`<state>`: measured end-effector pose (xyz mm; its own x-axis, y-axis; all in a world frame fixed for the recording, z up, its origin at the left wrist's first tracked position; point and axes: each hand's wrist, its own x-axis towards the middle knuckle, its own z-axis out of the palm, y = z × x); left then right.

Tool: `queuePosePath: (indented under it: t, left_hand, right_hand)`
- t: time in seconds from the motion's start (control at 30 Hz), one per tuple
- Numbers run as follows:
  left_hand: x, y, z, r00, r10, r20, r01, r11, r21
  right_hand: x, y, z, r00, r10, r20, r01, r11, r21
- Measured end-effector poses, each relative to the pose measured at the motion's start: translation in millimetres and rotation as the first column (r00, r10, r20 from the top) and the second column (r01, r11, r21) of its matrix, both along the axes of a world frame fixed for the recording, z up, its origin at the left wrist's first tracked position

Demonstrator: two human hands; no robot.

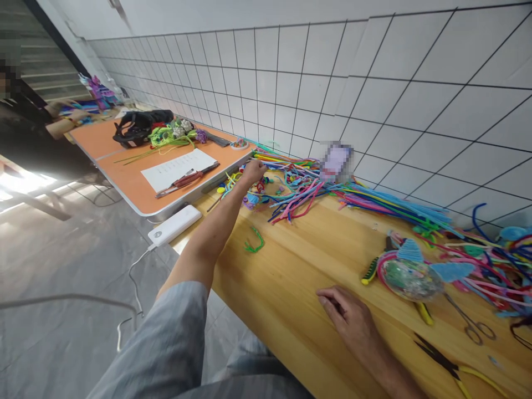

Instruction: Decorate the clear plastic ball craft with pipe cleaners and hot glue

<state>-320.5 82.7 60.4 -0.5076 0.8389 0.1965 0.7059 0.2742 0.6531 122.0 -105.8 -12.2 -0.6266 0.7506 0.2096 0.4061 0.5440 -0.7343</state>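
My left hand reaches to the far left of the wooden table, its fingers curled down among small colourful pieces and pipe cleaners. Whatever is between those fingers is hidden. My right hand rests on the table near its front edge, fingers curled together, with nothing visible in it. Between the two hands lies a short bent green pipe cleaner. Right of my right hand is a pink headband with blue ears, beside a clear-wrapped bundle.
Yellow-handled pliers and scissors lie at the right. A phone leans near the tiled wall. Left are a white power bank with a cable and an orange table holding paper and a red-handled tool. Another person sits far left.
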Motion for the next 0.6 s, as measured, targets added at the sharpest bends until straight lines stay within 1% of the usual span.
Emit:
queuePosePath:
  t: [0.1, 0.17, 0.27, 0.37, 0.47, 0.53, 0.6]
  left_hand:
    - [-4.5, -2.0, 12.2, 0.991, 0.011, 0.137, -0.029, 0.992, 0.126]
    - [-0.9, -4.2, 17.4, 0.971, -0.032, 0.236, -0.012, 0.982, 0.186]
    - [11.8, -7.0, 22.2, 0.929, -0.107, 0.353, 0.021, 0.971, 0.240]
    - [29.8, -8.8, 24.8, 0.891, -0.162, 0.425, 0.055, 0.966, 0.251]
    - [53.4, -12.4, 26.5, 0.849, -0.228, 0.476, 0.123, 0.963, 0.241]
    - [73.8, -18.7, 27.9, 0.805, -0.295, 0.515, 0.190, 0.950, 0.247]
    - [98.0, -30.6, 30.3, 0.744, -0.373, 0.554, 0.261, 0.926, 0.273]
  right_hand:
    - [-0.5, 0.1, -0.1, 1.000, 0.001, 0.000, -0.001, 1.000, 0.011]
    - [-0.7, 0.2, 0.4, 1.000, 0.006, 0.002, -0.006, 1.000, 0.016]
    - [-0.6, 0.4, 0.4, 1.000, 0.010, -0.001, -0.010, 1.000, 0.025]
    - [-0.4, 0.3, -0.9, 1.000, 0.015, -0.020, -0.015, 0.999, 0.032]
    - [-0.2, -0.1, -2.3, 0.999, 0.006, -0.032, -0.006, 1.000, 0.009]
    - [0.2, -0.2, -2.5, 0.999, -0.010, -0.032, 0.009, 0.999, -0.037]
    - [0.6, 0.1, -1.7, 0.998, -0.045, -0.039, 0.039, 0.991, -0.126]
